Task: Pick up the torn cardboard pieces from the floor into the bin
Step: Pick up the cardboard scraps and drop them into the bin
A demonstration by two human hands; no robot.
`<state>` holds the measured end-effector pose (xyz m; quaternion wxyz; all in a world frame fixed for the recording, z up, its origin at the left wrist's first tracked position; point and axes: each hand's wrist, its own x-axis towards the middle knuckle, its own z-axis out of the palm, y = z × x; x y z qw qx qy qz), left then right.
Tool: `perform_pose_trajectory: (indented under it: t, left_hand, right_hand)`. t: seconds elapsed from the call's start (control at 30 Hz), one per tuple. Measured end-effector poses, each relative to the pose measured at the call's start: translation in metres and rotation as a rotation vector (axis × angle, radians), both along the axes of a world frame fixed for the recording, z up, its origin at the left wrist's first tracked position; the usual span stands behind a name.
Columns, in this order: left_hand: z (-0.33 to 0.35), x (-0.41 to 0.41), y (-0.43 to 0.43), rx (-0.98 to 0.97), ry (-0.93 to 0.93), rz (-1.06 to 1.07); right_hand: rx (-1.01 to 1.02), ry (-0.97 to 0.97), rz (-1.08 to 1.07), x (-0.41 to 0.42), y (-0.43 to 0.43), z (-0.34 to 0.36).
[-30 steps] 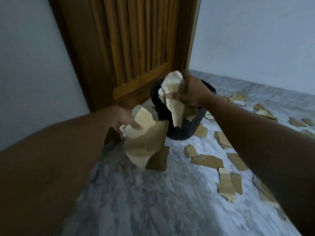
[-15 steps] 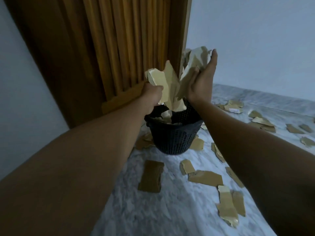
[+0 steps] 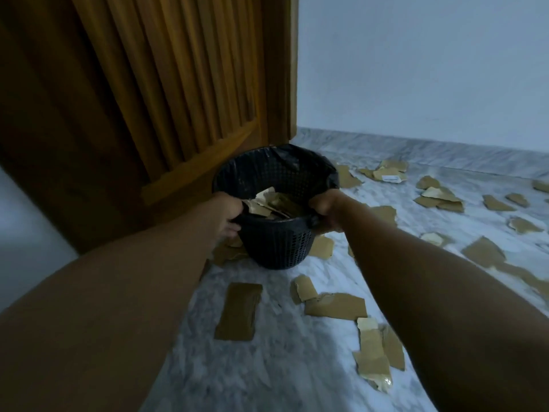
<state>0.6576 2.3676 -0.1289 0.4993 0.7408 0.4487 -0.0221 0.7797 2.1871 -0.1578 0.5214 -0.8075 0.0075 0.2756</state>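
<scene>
A black mesh bin (image 3: pixel 274 246) with a dark liner stands on the marble floor by a wooden door. Torn cardboard pieces (image 3: pixel 269 200) lie inside it. My left hand (image 3: pixel 230 217) grips the bin's near left rim, and my right hand (image 3: pixel 325 211) grips its near right rim. Several brown cardboard pieces lie scattered on the floor: a long strip (image 3: pixel 237 311) in front of the bin, a wide piece (image 3: pixel 335 305) to its right, and a pale folded one (image 3: pixel 375 359) nearer to me.
A slatted wooden door (image 3: pixel 166 93) rises behind and left of the bin. A pale wall (image 3: pixel 430 69) runs along the back. More cardboard scraps (image 3: pixel 439 197) cover the floor to the right, up to the wall's marble skirting.
Both hands held bunches of cardboard above the bin; now those pieces are inside it and both hands have dropped to grip the rim.
</scene>
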Motion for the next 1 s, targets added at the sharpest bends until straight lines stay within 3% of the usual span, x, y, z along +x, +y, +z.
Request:
perform_pose_trajectory:
  t: [0.13,0.27,0.37,0.5,0.6,0.7,0.83,1.0]
  left_hand:
    - [0.016,0.031,-0.017,-0.032,-0.194,0.107]
    - [0.021,0.070,-0.045,0.043,-0.328,0.079]
    - [0.010,0.108,-0.076,-0.016,-0.375,0.050]
    - [0.003,0.156,-0.143,-0.243,-0.464,-0.002]
    - [0.004,0.186,-0.194,-0.208,-0.585,-0.095]
    - [0.007,0.204,-0.247,-0.266,-0.514,-0.260]
    - [-0.009,0.227,-0.274,-0.229,-0.359,-0.415]
    - [-0.051,0.235,-0.277,-0.247,-0.202,-0.620]
  right_hand:
    - [0.235,0.004,0.009,0.012,-0.014,0.010]
    - [0.426,0.003,-0.085,0.037,-0.054,0.020]
    - [0.559,-0.100,-0.286,0.064,-0.093,0.009]
    - [0.603,-0.307,-0.577,0.103,-0.148,-0.013]
    - [0.670,-0.381,-0.740,0.116,-0.180,-0.027]
    - [0.715,-0.402,-0.861,0.125,-0.213,-0.042]
    - [0.626,-0.426,-0.960,0.157,-0.256,-0.091]
    - [0.576,-0.301,-0.972,0.135,-0.265,-0.097]
